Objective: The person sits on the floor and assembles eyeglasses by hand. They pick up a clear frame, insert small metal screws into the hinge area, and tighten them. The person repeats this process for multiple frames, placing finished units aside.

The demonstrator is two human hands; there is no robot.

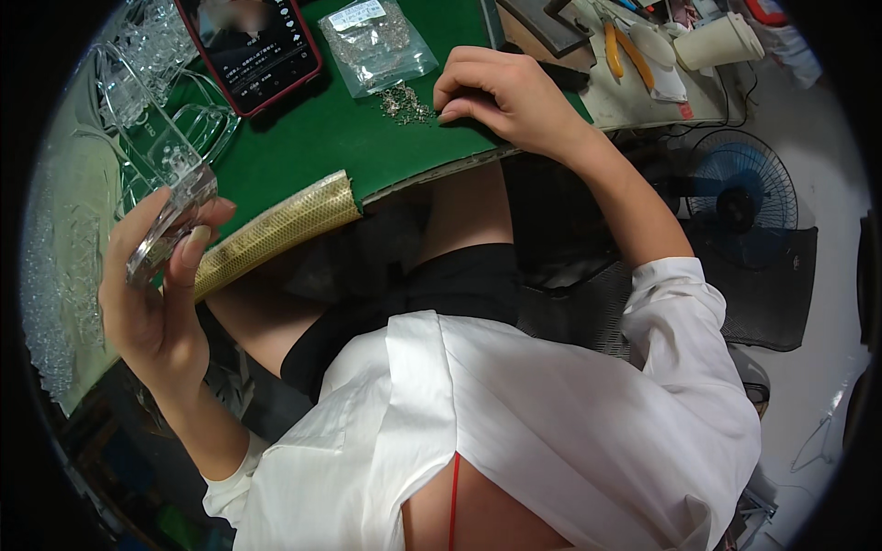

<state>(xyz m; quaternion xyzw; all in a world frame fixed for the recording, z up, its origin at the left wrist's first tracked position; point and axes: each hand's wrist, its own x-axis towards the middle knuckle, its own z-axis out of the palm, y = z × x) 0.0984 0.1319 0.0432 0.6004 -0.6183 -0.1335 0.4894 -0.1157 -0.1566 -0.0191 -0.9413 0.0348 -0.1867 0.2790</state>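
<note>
Raised at the left, my left hand grips a clear plastic piece between thumb and fingers. A thin clear frame rises beyond it; whether the two are joined I cannot tell. My right hand rests at the edge of a small pile of tiny metal parts on the green mat. Its thumb and forefinger are pinched together at the pile's right side, and anything between them is too small to make out. Just behind the pile lies a clear plastic bag of similar tiny parts with a white label.
A phone in a red case leans at the back. Clear plastic parts crowd the left side. A gold mesh-patterned roll covers the table's front edge. Orange-handled pliers and a white cup lie back right; a fan stands below.
</note>
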